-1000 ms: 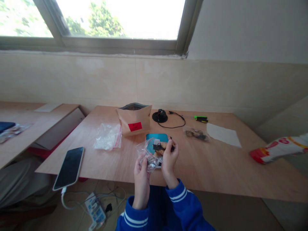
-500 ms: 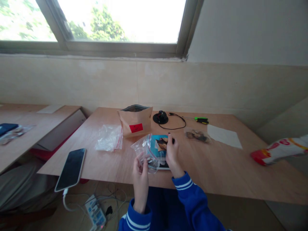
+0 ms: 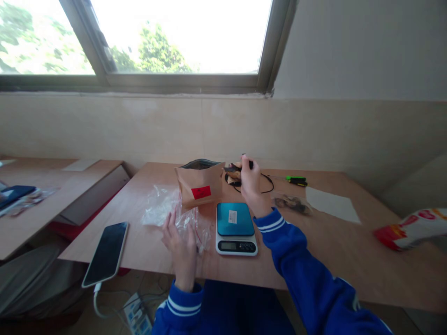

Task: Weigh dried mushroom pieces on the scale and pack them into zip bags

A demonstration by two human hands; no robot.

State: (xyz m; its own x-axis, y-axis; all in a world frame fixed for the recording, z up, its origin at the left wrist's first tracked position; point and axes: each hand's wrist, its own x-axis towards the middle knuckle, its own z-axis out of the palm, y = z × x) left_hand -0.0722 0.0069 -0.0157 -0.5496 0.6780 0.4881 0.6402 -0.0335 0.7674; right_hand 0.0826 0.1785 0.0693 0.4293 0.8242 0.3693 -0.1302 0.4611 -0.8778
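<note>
1. Holding brown pieces (image 3: 231, 177): the right hand (image 3: 250, 177), just beside the pouch (image 3: 192, 181), toward the worktop's (image 3: 314, 256) back edge.
2. Left hand (image 3: 181, 242), fingers spread wide, at the clear bag (image 3: 203, 228) near the front edge.
3. Step in hand looks like carrying; next move calls for a firm pinch near the pouch's rim.

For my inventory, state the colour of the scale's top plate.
The top plate is teal blue, clearest in the head view.
</note>
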